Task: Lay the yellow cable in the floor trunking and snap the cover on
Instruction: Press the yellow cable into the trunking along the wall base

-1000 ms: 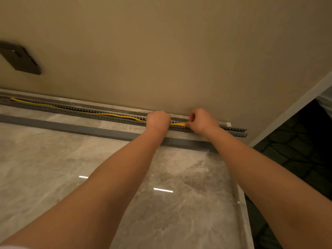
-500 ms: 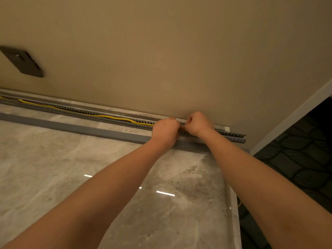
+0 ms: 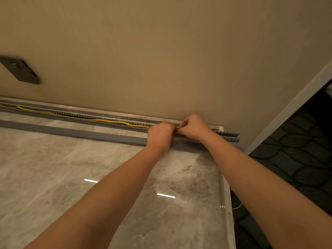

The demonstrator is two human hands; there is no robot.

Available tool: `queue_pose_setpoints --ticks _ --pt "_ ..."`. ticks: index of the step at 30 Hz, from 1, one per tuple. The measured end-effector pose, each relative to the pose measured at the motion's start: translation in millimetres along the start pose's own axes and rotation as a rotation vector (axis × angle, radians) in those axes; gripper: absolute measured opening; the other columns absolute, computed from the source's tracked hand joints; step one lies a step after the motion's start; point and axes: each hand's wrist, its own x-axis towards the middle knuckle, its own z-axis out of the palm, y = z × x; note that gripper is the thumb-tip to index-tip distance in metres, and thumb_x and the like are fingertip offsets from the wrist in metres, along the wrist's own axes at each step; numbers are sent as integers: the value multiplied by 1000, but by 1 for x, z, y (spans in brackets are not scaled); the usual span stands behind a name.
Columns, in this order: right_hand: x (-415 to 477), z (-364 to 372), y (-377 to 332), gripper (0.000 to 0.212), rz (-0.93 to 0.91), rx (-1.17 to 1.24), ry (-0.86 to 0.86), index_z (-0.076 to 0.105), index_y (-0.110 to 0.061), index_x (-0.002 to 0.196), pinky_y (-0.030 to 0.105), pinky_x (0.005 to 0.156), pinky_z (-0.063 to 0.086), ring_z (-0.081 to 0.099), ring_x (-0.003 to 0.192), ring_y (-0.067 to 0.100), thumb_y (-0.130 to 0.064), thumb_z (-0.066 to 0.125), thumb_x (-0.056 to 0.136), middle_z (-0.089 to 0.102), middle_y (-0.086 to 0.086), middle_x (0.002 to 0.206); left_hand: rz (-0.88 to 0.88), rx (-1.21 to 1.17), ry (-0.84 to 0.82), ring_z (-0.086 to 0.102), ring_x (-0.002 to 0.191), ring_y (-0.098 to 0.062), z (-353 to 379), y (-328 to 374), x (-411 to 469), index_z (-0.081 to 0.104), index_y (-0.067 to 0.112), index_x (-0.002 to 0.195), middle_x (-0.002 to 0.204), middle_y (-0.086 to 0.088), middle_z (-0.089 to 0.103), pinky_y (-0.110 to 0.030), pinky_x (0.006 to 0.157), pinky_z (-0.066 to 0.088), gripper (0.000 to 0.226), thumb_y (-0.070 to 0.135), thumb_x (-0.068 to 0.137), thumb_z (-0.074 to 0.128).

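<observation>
A grey slotted trunking (image 3: 75, 116) runs along the foot of the beige wall, open at the top. The yellow cable (image 3: 100, 120) lies in it from the far left and bulges up a little before it reaches my hands. My left hand (image 3: 160, 134) is a closed fist over the trunking where the cable ends from view. My right hand (image 3: 195, 127) touches it from the right, fingers pinched at the same spot. The cable's end is hidden between both hands. The long grey cover (image 3: 71, 132) lies flat on the floor just in front of the trunking.
The floor is glossy grey marble tile (image 3: 89, 177). A dark socket plate (image 3: 19, 70) is on the wall at the left. The trunking's right end (image 3: 231, 136) stops near a white door frame (image 3: 287, 108), with dark patterned carpet (image 3: 296, 159) beyond.
My two hands have come together over the trunking; a second ago they were apart with yellow cable showing between them. The view has shifted slightly.
</observation>
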Motion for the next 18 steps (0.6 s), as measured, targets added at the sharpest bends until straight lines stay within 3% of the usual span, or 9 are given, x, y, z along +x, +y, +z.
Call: queue_pose_setpoints --ticks 5,9,13,18 --pt "-3 -2 3 9 -62 -203 24 67 -26 84 31 73 51 65 91 23 -24 70 75 70 1 96 24 111 -49 66 95 -32 -6 7 5 69 18 104 104 -8 66 -33 65 43 21 11 93 52" --pt "-9 -21 21 14 -49 -350 47 59 -23 82 29 66 44 59 83 24 -21 68 72 64 2 91 14 145 -69 65 97 -32 -4 11 7 67 17 110 107 -9 65 -35 71 49 24 8 93 53" --pt "-19 -44 46 14 44 -291 15 58 -22 74 38 73 55 61 83 25 -20 71 70 64 5 86 -16 159 -121 65 95 -30 -4 16 11 68 16 109 106 -8 66 -34 67 46 28 1 88 58" --pt "-26 -50 57 11 6 -126 56 61 -19 80 36 70 50 59 79 26 -8 60 80 60 7 85 -52 178 -148 66 94 -30 -8 30 14 68 14 104 102 -8 69 -33 65 40 25 -1 88 56"
